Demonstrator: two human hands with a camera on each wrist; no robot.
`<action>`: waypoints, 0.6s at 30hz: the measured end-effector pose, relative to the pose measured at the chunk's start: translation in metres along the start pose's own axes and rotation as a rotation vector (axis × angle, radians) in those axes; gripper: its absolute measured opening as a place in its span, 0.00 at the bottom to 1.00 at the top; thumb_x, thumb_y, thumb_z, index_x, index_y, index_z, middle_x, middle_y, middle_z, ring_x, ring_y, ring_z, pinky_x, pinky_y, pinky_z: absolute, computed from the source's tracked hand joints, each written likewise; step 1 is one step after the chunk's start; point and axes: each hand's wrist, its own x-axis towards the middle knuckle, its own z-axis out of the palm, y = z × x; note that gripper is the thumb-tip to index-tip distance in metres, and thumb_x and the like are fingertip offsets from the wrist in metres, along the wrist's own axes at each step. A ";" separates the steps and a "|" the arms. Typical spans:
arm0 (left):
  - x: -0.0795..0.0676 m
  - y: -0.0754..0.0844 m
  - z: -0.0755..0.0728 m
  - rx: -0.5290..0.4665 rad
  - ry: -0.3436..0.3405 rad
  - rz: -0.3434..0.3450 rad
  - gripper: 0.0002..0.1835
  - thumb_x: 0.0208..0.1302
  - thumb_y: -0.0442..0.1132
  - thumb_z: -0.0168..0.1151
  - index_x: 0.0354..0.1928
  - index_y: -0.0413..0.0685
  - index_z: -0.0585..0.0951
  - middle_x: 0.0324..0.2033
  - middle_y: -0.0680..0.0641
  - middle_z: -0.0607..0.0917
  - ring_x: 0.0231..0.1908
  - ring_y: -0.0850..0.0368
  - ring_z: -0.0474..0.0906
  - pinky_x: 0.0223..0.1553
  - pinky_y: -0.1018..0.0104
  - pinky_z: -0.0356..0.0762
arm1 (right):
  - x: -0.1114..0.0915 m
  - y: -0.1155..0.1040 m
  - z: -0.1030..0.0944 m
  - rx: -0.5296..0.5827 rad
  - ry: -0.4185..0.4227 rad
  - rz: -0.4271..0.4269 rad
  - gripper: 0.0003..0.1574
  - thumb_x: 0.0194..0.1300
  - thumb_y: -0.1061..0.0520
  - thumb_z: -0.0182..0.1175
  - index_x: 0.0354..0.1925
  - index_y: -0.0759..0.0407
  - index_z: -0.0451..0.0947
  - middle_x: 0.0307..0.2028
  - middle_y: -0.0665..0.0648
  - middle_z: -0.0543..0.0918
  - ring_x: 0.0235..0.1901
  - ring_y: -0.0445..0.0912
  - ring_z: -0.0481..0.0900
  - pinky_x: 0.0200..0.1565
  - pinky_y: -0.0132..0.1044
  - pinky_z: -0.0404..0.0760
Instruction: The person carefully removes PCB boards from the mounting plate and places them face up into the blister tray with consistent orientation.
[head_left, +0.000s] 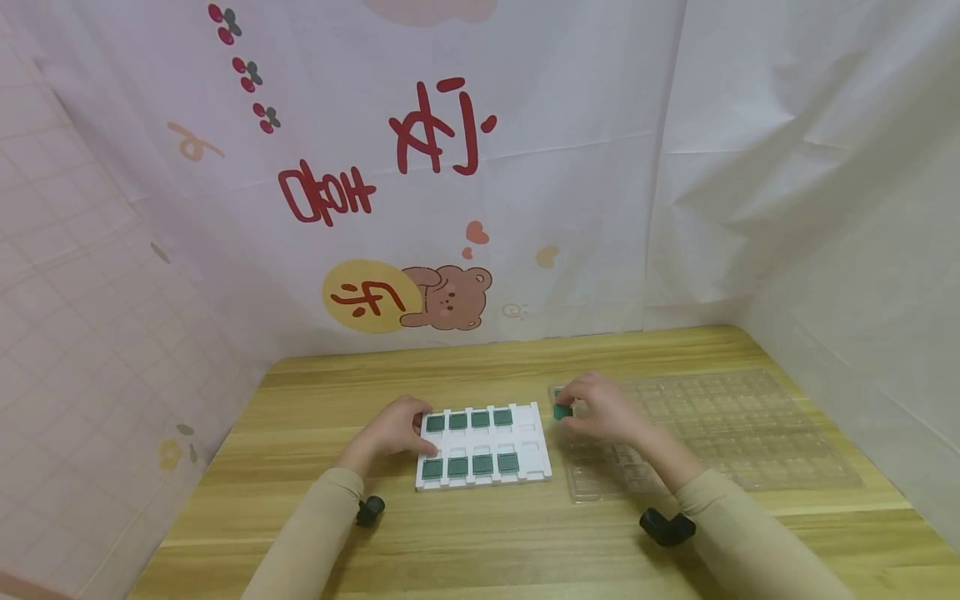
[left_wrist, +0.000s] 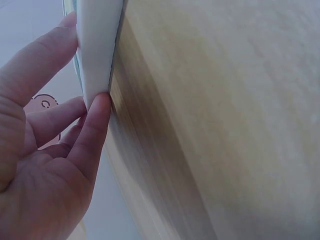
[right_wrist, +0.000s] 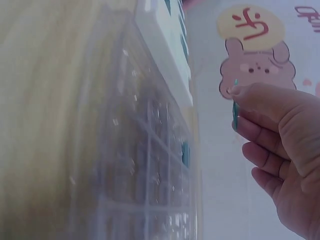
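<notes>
The left hand point(head_left: 393, 427) grips the near edge of a white tray point(head_left: 483, 444), which extends toward three o'clock carrying eight green circuit boards point(head_left: 457, 421). Another green board point(right_wrist: 235, 116) sits at the right hand's point(head_left: 603, 408) nine o'clock, pinched between thumb and fingertip; the clear blister tray point(head_left: 712, 425) spreads toward four o'clock.

Left hand point(head_left: 392, 427) pinches, thumb point(left_wrist: 42, 57) opposing fingers point(left_wrist: 95, 125); right hand point(head_left: 606, 408) pinches, its remaining fingers point(right_wrist: 265, 160) curled. Both arms point(head_left: 307, 533) reach forward.
</notes>
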 end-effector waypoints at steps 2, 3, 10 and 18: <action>0.000 0.000 0.000 0.000 0.000 -0.003 0.42 0.40 0.42 0.84 0.58 0.29 0.77 0.35 0.47 0.76 0.38 0.54 0.69 0.42 0.59 0.69 | 0.000 0.005 -0.003 -0.013 -0.006 0.014 0.10 0.55 0.60 0.72 0.37 0.56 0.85 0.34 0.47 0.82 0.39 0.49 0.77 0.43 0.47 0.77; 0.000 0.001 0.000 0.001 0.001 -0.004 0.42 0.40 0.42 0.84 0.58 0.29 0.77 0.35 0.47 0.76 0.38 0.54 0.69 0.42 0.59 0.69 | 0.001 0.007 -0.005 -0.016 -0.011 0.021 0.10 0.55 0.60 0.72 0.37 0.57 0.85 0.34 0.48 0.82 0.40 0.49 0.77 0.44 0.47 0.76; 0.000 0.001 0.001 0.000 0.003 -0.009 0.42 0.40 0.42 0.84 0.58 0.29 0.77 0.35 0.47 0.76 0.39 0.54 0.69 0.43 0.59 0.70 | 0.005 0.022 -0.014 -0.057 -0.036 0.058 0.11 0.55 0.59 0.72 0.39 0.59 0.85 0.35 0.50 0.84 0.40 0.51 0.78 0.45 0.49 0.76; 0.000 0.001 0.000 0.006 0.002 0.002 0.41 0.40 0.41 0.84 0.57 0.29 0.77 0.36 0.47 0.77 0.39 0.54 0.70 0.44 0.58 0.71 | 0.010 0.040 -0.019 -0.082 -0.074 0.100 0.11 0.56 0.58 0.72 0.39 0.56 0.85 0.37 0.50 0.84 0.44 0.53 0.78 0.50 0.51 0.74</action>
